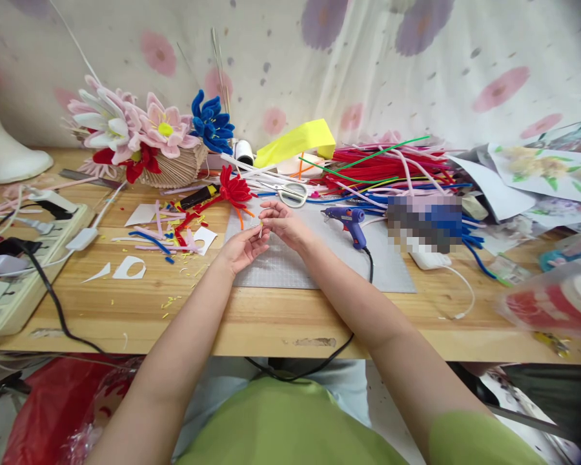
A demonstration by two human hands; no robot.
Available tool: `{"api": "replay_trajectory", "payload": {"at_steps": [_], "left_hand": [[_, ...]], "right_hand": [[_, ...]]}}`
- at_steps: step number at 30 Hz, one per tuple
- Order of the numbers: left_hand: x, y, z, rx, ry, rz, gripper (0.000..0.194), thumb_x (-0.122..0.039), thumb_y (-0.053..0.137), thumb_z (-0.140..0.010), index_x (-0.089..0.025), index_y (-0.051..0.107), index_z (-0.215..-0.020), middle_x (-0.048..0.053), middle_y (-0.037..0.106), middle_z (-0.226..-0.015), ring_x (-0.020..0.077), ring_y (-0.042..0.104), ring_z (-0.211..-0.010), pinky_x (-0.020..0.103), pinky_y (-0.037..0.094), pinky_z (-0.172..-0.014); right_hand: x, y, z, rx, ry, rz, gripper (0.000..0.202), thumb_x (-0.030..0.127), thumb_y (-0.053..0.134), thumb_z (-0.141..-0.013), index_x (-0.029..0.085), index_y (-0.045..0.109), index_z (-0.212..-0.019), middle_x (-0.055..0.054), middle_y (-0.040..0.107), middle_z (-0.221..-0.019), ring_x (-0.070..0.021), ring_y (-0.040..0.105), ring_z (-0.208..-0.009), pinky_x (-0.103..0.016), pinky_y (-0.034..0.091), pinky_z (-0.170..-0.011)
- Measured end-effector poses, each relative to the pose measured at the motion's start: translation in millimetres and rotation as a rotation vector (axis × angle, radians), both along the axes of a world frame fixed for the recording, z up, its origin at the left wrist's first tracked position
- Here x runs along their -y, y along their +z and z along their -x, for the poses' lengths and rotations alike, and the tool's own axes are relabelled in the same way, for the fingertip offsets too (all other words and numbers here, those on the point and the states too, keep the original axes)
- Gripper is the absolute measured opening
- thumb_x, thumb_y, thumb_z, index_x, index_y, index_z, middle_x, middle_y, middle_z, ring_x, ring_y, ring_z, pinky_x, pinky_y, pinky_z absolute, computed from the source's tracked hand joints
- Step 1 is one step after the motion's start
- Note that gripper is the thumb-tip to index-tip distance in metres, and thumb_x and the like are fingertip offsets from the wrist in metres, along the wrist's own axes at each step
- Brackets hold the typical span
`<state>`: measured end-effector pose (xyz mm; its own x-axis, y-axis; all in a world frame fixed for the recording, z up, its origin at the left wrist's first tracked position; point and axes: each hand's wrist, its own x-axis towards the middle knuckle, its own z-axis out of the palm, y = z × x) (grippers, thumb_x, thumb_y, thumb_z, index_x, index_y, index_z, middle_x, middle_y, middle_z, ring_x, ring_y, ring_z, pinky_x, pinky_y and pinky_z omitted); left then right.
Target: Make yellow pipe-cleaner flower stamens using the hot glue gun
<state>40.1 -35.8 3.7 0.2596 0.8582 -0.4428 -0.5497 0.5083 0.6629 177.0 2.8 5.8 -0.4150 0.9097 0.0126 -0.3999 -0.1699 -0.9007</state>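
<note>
Care helps: our left hand (244,251) and right hand (285,224) pinch a thin stick (260,232) left of the glue gun (351,223); we should press softly.

bright diffuse light, soft shadows, edges stretched and soft

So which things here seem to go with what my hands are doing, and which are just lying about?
Probably in the job:
small thin piece at the fingertips of your left hand and right hand
grey mat
purple glue gun
red fuzzy flower

Probably just lying about:
power strip
red-and-white cup
flower-printed sheet
</note>
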Motion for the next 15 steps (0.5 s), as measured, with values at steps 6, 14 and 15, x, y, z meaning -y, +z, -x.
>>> {"api": "replay_trajectory", "payload": {"at_steps": [6, 14, 15], "left_hand": [[2, 0.1, -6, -0.162, 0.033, -0.120, 0.006, -0.015, 0.059, -0.080, -0.011, 0.063, -0.077, 0.002, 0.064, -0.072, 0.0074, 0.062, -0.061, 0.020, 0.055, -0.055], [3, -3.6, -11, -0.421, 0.062, -0.239, 0.011, -0.020, 0.068, -0.072, -0.012, 0.062, -0.076, 0.002, 0.064, -0.070, 0.0089, 0.060, -0.058, 0.022, 0.053, -0.052], [3, -3.4, -11, -0.433, 0.060, -0.245, 0.011, -0.020, 0.068, -0.072, -0.011, 0.062, -0.075, 0.002, 0.064, -0.070, 0.0090, 0.061, -0.058, 0.022, 0.053, -0.052]], "right_hand": [[2, 7.2, -6, 0.093, -0.011, -0.010, 0.037, 0.017, 0.070, -0.061, 0.021, 0.052, -0.093, 0.002, 0.063, -0.086, -0.0080, 0.057, -0.072, -0.020, 0.044, -0.062], [1, 5.1, -10, 0.273, 0.006, -0.036, 0.034, 0.019, 0.070, -0.060, 0.018, 0.050, -0.088, 0.005, 0.061, -0.064, -0.0080, 0.055, -0.056, -0.023, 0.044, -0.057], [0, 4.9, -10, 0.300, 0.000, -0.049, 0.033, 0.018, 0.069, -0.061, 0.018, 0.050, -0.087, 0.005, 0.061, -0.063, -0.0076, 0.055, -0.055, -0.022, 0.044, -0.056]]}}
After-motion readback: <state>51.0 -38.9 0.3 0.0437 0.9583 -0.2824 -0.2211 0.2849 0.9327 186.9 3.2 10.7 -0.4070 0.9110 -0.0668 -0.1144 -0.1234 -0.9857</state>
